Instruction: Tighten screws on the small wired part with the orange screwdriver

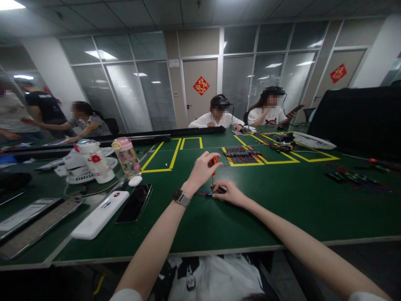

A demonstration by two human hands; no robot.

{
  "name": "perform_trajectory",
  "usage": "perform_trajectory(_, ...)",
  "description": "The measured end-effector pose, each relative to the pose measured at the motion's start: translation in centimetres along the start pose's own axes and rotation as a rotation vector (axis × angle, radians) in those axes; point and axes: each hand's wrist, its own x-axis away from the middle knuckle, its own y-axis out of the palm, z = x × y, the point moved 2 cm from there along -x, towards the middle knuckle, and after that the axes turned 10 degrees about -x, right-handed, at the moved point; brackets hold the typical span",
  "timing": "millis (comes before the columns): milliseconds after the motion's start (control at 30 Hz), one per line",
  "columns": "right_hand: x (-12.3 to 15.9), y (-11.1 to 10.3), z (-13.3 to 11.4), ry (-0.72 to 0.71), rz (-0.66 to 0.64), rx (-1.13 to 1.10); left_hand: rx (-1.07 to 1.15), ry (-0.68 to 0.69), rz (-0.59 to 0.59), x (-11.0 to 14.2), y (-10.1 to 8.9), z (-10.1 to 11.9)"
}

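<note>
My left hand, with a watch on its wrist, is closed around the orange and black handle of a screwdriver. The screwdriver stands upright, its thin shaft pointing down at a small circuit board with wires on the green table. With fingertips pinched, my right hand holds that board against the tabletop. A dark part of it shows between the fingers, and red and blue wires run out to the left. Exactly where the screwdriver's tip touches is too small to tell.
On the green table, a bundle of wired boards lies within yellow tape. More wired boards lie at the right. To the left are a black phone, a white power bank and bottles. Several people sit or stand beyond.
</note>
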Motion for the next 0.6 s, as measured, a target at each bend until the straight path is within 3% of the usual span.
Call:
perform_trajectory(167, 0.0, -0.1, 0.2, -0.001, -0.006, 0.006, 0.389, -0.085, -0.117, 0.2, 0.5, -0.1)
perform_trajectory(233, 0.0, -0.1, 0.2, -0.001, -0.012, 0.009, 0.375, -0.094, -0.089, 0.4, 0.4, -0.1)
perform_trajectory(333, 0.0, -0.1, 0.1, -0.008, -0.016, 0.024, 0.137, -0.078, 0.095, 0.7, -0.1, -0.3)
perform_trajectory(400, 0.0, -0.1, 0.1, -0.015, -0.011, 0.029, 0.038, -0.077, 0.158, 1.0, -0.5, -0.4)
perform_trajectory(500, 0.0, -0.1, 0.2, -0.018, -0.008, 0.028, 0.117, -0.08, 0.126, 1.3, -0.7, -0.4)
perform_trajectory(600, -0.1, 0.0, 0.2, -0.015, -0.004, 0.028, 0.378, -0.122, 0.027, 1.3, -0.4, -0.1)
